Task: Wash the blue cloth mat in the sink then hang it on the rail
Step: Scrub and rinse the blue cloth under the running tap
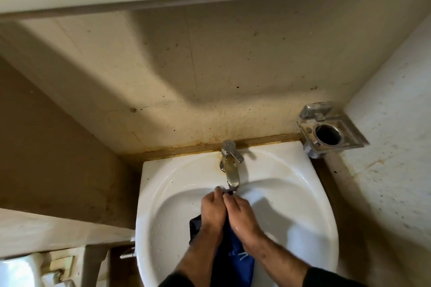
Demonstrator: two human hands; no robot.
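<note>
While both hands pinched blue cloth mat (235,254) under tap (229,170), left hand (213,211) and right hand (243,214) gripped bunched top edge at sink's (303,193) 12 o'clock; rest hung toward 6. Judged it soft, limp, water-heavy, slippery; gather thick fold, grip there.

Left hand (213,211) and right hand (242,213) side by side, fingers curled (pinching together), forearms converging from below
</note>
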